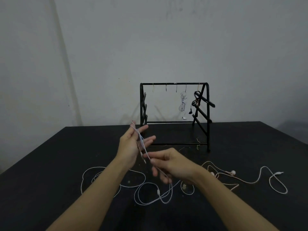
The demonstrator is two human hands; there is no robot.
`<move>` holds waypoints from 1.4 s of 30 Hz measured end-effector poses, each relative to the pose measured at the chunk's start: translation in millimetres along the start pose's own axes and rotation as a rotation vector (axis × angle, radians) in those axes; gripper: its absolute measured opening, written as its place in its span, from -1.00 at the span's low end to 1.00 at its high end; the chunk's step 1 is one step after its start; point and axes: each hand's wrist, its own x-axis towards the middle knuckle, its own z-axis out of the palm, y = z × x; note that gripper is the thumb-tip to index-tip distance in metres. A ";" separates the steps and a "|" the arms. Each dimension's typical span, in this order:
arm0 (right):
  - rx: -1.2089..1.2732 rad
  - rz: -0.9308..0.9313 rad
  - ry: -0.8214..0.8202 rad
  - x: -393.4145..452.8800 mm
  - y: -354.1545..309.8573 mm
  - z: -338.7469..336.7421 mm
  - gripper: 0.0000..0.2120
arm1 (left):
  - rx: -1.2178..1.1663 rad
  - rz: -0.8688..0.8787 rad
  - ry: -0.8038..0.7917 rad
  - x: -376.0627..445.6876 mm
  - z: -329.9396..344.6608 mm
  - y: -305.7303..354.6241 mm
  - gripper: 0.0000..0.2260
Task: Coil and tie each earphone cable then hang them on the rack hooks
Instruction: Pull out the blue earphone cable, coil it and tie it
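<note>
A white earphone cable [141,141] loops over the spread fingers of my left hand [131,144], which is raised above the table. From there the cable runs down to my right hand [168,165], which pinches it between thumb and fingers. Its remaining length [150,195] lies in loose loops on the black table. Behind stands a black rack [175,84] with several hooks on its top bar. A coiled white earphone [183,102] and a coiled black earphone [195,101] hang on the two rightmost hooks. A pinkish earphone cable [241,180] lies loose at the right.
The black table [50,164] reaches to a grey wall behind the rack. Three hooks at the rack's left [166,88] hang bare. A small thin wire piece [198,143] lies by the rack's front bar. Another white cable loop [278,184] lies at far right.
</note>
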 end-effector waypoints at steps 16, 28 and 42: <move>-0.547 -0.242 0.300 5.1 -22.6 -54.1 -0.89 | 0.510 -0.456 -0.790 -15.4 -3.7 12.3 -0.68; -0.147 0.001 0.230 0.0 -9.1 -35.5 -0.79 | 0.269 -0.153 -0.307 -10.2 -10.1 -2.1 -0.65; 0.064 -0.022 0.331 12.6 -19.8 1.4 -0.81 | 0.048 0.044 -0.046 -2.7 0.8 5.7 -0.62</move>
